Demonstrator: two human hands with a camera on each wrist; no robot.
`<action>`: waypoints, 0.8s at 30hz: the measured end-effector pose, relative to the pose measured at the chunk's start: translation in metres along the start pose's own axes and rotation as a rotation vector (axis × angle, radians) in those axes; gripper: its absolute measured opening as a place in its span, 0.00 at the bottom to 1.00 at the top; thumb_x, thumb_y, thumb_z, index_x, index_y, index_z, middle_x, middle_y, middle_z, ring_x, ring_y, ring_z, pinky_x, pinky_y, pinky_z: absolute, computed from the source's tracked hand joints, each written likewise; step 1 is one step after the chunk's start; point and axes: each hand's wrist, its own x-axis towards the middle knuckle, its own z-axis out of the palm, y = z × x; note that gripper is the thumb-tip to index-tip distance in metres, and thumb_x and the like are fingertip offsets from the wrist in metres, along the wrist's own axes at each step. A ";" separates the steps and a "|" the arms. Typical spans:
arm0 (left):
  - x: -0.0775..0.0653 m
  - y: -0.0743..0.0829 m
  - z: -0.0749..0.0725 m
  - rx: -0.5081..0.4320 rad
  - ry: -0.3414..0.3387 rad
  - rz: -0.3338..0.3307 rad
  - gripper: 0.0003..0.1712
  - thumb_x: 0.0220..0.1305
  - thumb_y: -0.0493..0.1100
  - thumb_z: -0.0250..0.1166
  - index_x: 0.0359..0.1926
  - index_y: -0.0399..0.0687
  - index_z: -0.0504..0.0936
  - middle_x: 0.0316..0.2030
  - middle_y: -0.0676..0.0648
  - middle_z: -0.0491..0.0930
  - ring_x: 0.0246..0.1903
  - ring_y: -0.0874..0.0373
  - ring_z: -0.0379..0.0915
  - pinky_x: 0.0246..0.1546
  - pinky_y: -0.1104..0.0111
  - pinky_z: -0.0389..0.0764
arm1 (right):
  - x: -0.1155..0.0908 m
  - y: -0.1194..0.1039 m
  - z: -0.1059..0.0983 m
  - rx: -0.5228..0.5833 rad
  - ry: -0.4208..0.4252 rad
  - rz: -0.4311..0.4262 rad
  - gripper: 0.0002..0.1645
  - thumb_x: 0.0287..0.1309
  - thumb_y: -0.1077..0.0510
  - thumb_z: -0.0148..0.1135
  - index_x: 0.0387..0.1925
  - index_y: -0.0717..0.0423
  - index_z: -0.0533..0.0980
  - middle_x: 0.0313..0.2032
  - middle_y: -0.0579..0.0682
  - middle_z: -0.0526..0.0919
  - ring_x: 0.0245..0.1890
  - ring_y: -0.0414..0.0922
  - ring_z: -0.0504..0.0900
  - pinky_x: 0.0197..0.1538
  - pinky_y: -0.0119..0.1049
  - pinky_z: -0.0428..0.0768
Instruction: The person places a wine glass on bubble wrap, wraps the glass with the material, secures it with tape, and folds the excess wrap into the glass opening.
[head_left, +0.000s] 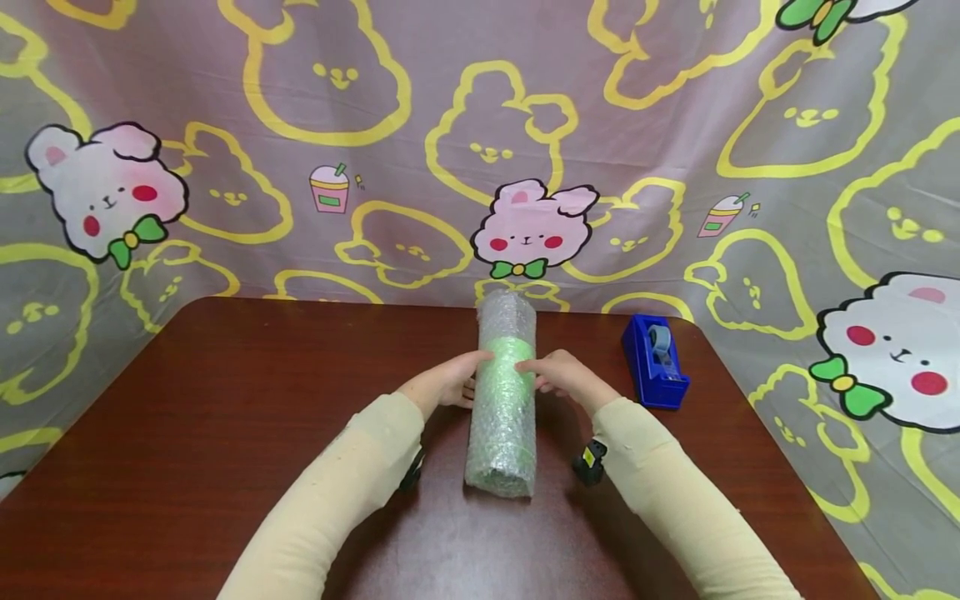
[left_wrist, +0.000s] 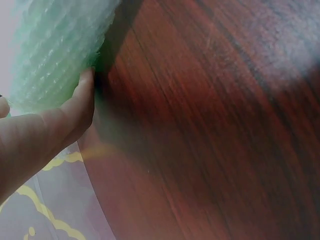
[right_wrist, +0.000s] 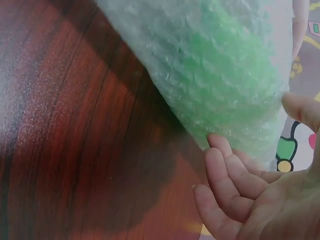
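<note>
A long roll of bubble wrap (head_left: 504, 433) lies lengthwise on the table, with something green showing through its middle. My left hand (head_left: 453, 379) grips its left side, thumb on top and fingers low against the edge. From the right, my right hand (head_left: 561, 372) holds the same roll with the thumb on its upper face. In the right wrist view, curled fingers (right_wrist: 227, 187) meet the lower side of the bubble wrap (right_wrist: 220, 75). Against the green-tinted wrap (left_wrist: 60, 55) in the left wrist view, a fingertip sits at the bottom edge. What the wrap encloses cannot be made out.
A blue tape dispenser (head_left: 660, 387) with a roll of tape stands at the right back of the brown wooden table (head_left: 225, 433). Behind the table hangs a grey curtain (head_left: 420, 167) with cartoon figures.
</note>
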 end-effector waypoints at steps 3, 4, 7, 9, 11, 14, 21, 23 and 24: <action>0.000 0.000 -0.001 0.011 0.001 0.002 0.41 0.65 0.59 0.47 0.69 0.37 0.50 0.64 0.30 0.59 0.62 0.39 0.60 0.63 0.51 0.66 | -0.001 -0.001 0.001 -0.028 -0.004 -0.010 0.25 0.53 0.36 0.59 0.19 0.53 0.71 0.22 0.47 0.78 0.26 0.41 0.76 0.27 0.32 0.67; 0.000 0.000 -0.002 0.018 -0.001 0.005 0.41 0.65 0.59 0.47 0.69 0.37 0.50 0.63 0.30 0.60 0.62 0.39 0.60 0.62 0.51 0.66 | -0.001 -0.002 0.002 -0.051 -0.003 -0.016 0.27 0.52 0.34 0.58 0.18 0.53 0.70 0.23 0.48 0.78 0.24 0.42 0.75 0.26 0.32 0.66; 0.001 0.000 -0.002 0.031 -0.010 0.010 0.42 0.65 0.60 0.48 0.69 0.38 0.50 0.63 0.30 0.61 0.62 0.39 0.61 0.61 0.51 0.67 | -0.002 -0.003 0.004 -0.106 0.002 -0.037 0.31 0.51 0.31 0.57 0.20 0.54 0.69 0.26 0.49 0.76 0.28 0.44 0.75 0.31 0.35 0.72; 0.001 0.000 -0.002 0.038 -0.013 0.017 0.43 0.66 0.60 0.48 0.70 0.39 0.48 0.64 0.29 0.60 0.62 0.39 0.61 0.61 0.51 0.68 | -0.002 -0.004 0.005 -0.138 0.012 -0.055 0.32 0.51 0.31 0.56 0.24 0.57 0.71 0.27 0.49 0.75 0.32 0.48 0.77 0.37 0.39 0.76; 0.000 0.000 -0.002 0.039 -0.016 0.025 0.43 0.66 0.61 0.48 0.71 0.39 0.47 0.64 0.29 0.58 0.63 0.38 0.60 0.61 0.51 0.68 | -0.004 -0.005 0.005 -0.146 0.012 -0.059 0.31 0.52 0.32 0.56 0.24 0.56 0.70 0.24 0.47 0.72 0.32 0.47 0.75 0.40 0.39 0.76; -0.001 -0.001 -0.002 0.032 -0.011 0.039 0.37 0.67 0.58 0.45 0.68 0.39 0.53 0.62 0.30 0.61 0.58 0.39 0.63 0.58 0.52 0.70 | -0.003 -0.006 0.005 -0.173 0.017 -0.038 0.31 0.52 0.31 0.56 0.20 0.55 0.66 0.18 0.45 0.63 0.23 0.44 0.67 0.30 0.36 0.70; -0.001 -0.002 -0.002 0.014 0.036 0.033 0.27 0.66 0.47 0.44 0.61 0.36 0.61 0.57 0.32 0.67 0.50 0.44 0.69 0.53 0.56 0.74 | -0.001 -0.005 0.002 -0.166 0.004 -0.002 0.40 0.52 0.33 0.57 0.47 0.66 0.71 0.45 0.58 0.78 0.45 0.51 0.78 0.46 0.44 0.78; -0.001 -0.002 -0.003 0.024 0.042 0.029 0.28 0.67 0.47 0.45 0.63 0.36 0.59 0.58 0.32 0.67 0.53 0.42 0.68 0.54 0.55 0.74 | -0.001 -0.004 0.001 -0.138 0.000 -0.001 0.40 0.52 0.34 0.58 0.50 0.66 0.71 0.47 0.57 0.79 0.49 0.52 0.77 0.49 0.46 0.77; -0.001 -0.002 -0.003 0.031 0.044 0.029 0.29 0.68 0.48 0.45 0.64 0.37 0.58 0.59 0.32 0.67 0.55 0.41 0.68 0.55 0.55 0.73 | -0.001 -0.003 0.001 -0.133 0.001 -0.001 0.38 0.52 0.35 0.59 0.46 0.65 0.72 0.44 0.56 0.79 0.46 0.51 0.78 0.48 0.45 0.78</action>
